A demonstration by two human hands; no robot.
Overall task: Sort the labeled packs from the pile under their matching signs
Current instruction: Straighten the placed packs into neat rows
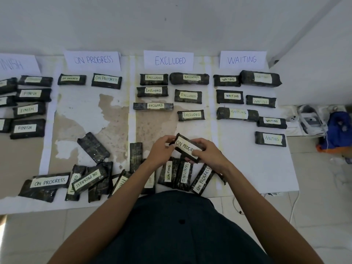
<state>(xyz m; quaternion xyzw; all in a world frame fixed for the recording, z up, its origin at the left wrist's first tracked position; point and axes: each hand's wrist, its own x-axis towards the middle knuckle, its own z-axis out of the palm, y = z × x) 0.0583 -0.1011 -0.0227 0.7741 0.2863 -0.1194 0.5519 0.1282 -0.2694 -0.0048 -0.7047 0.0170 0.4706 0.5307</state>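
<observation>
Both hands hold one dark pack labelled ON PROGRESS above the pile, label up. My left hand grips its left end and my right hand its right end. The pile of dark packs lies along the near edge, with labels reading ON PROGRESS, WAITING and FINISH; some lie label down. Paper signs stand at the far edge: FINISH, ON PROGRESS, EXCLUDED, WAITING. Two packs lie under ON PROGRESS; several lie under each other sign.
The packs lie on white paper sheets spread over a tiled floor, against a white wall. A worn, stained patch shows in the ON PROGRESS column. At the right are a white device, a blue bag and a cable.
</observation>
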